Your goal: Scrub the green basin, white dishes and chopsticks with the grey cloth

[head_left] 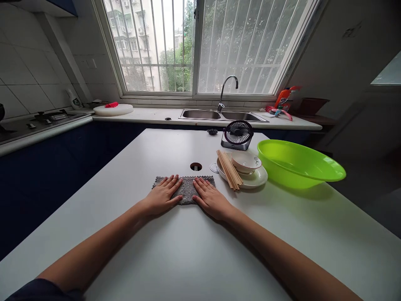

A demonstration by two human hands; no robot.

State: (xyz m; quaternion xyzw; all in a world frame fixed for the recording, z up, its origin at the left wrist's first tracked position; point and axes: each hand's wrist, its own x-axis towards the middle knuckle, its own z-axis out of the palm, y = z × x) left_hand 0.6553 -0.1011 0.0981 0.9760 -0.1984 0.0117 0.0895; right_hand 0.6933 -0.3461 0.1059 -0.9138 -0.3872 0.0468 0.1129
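1. While the left hand (161, 197) and the right hand (213, 198) lie palm down, their fingers (176, 185) are straight and released, thumbs angled inward;
2. beneath both hands, a gray cloth (188, 192) lies flat on the white table (181, 255), its scalloped edge showing past the fingertips;
3. just beyond the cloth is a round hole (196, 167);
4. to its right, wooden chopsticks (229, 170) rest across a white plate (261, 177) beside a stacked bowl (246, 161); a green basin (299, 165) stands just right;
5. behind the plate are a small fan (239, 133) and, left of it, a dark scouring pad (212, 132);
6. farther off, a double sink (200, 115) sits below the window (196, 50).
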